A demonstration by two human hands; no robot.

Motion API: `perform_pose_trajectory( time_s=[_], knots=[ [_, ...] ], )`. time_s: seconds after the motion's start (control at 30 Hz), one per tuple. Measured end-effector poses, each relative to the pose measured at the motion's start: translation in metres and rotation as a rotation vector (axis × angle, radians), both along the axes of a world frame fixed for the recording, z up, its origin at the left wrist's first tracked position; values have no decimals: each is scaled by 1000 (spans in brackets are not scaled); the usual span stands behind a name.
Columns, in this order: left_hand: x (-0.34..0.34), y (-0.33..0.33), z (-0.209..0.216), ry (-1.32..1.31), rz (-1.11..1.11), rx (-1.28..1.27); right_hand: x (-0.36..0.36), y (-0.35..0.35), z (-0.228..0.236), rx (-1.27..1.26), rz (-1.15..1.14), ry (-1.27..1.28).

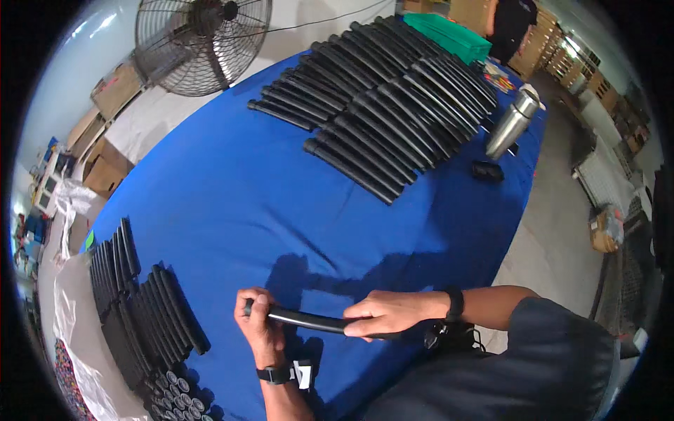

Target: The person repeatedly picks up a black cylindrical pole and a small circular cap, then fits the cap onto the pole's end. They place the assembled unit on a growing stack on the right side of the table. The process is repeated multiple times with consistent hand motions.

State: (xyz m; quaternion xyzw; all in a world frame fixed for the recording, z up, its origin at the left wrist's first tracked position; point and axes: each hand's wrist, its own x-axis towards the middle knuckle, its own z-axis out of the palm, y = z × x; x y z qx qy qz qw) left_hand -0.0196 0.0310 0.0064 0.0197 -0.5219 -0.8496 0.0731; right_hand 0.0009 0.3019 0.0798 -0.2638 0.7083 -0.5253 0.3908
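Note:
Near the front of the blue-covered table [232, 203], a glossy black tube [307, 320] is held almost level between my two hands. My left hand [255, 317] is closed around its left end, the thumb lying along it. Fingers and thumb of my right hand [385, 313] grip the tube toward its other end, which is partly hidden by that hand. To the left lie rows of similar black tubes [165, 309]. Below those rows is a cluster of round grey-ended pieces [179, 398].
Many long black tubes [372, 151] lie in rows at the table's far side. A steel flask [512, 125] and a small black object [487, 171] are to their right. Behind stand a green crate [449, 38] and a person [512, 28]. A large fan [203, 42] stands beyond the left edge.

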Motion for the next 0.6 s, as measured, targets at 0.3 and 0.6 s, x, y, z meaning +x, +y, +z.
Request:
perform_pose_trajectory(
  time_s=[0.3, 0.6],
  knots=[
    [-3, 3, 12, -91, -10, 192, -60, -6, 16, 180, -34, 728],
    [-1, 4, 14, -85, -107, 37, -337, -43, 34, 859, -164, 1116]
  ],
)
